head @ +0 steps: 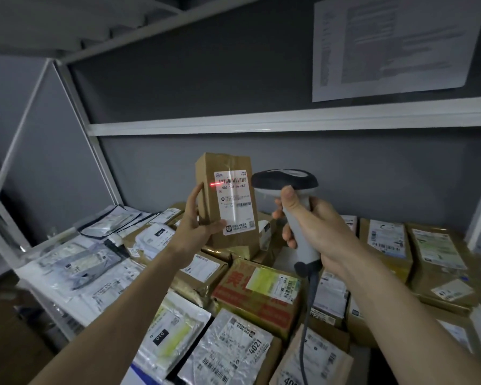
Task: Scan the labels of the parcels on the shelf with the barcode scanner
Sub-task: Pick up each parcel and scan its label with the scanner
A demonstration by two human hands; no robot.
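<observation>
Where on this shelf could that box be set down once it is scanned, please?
The shelf deck is crowded: parcels lie edge to edge, from the mailer bags on the left to the cartons on the right. No bare deck shows. The only open room is above the parcels, under the white shelf beam.

The left hand [196, 218] holds a cardboard parcel [228, 201] upright above the shelf [289, 125] load — its label [235, 202] faces the camera. Just right of it, the right hand [314, 226] grips the barcode scanner [292, 201], its cable [307, 323] hanging down. Below lie boxes [258, 293] centre and right, and what seem to be flat mailer bags [89, 265] to the left. A paper sheet [397, 43] hangs on the back wall — upper right.
</observation>
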